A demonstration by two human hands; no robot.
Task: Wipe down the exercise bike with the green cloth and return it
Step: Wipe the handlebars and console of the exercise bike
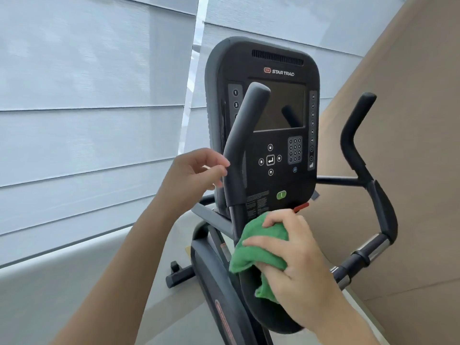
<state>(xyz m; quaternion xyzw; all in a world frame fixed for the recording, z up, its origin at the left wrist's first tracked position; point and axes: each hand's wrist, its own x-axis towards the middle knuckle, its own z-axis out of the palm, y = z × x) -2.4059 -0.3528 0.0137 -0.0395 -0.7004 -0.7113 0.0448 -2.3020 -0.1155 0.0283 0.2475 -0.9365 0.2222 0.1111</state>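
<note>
Below the console [263,115] of the exercise bike [216,290], the right hand [296,265] clamps the bunched green cloth [261,250] against the dark curved handlebar loop [261,317], fingers curled over the fabric, probably so a thick wad rubs the bar. The left hand [196,175] is loosely curled with its fingertips touching the side of the upright left grip [239,155] without closing round it, likely steadying the bar while the other hand wipes. The cloth sits just under the console's lower edge, near a red tab [301,206]. On the console the name "STAR TRAC" reads clearly above the dark screen; numbered keys 1 and 3 show at its left, a keypad and a green button [281,194] lower down. The small-print label is illegible.
</note>
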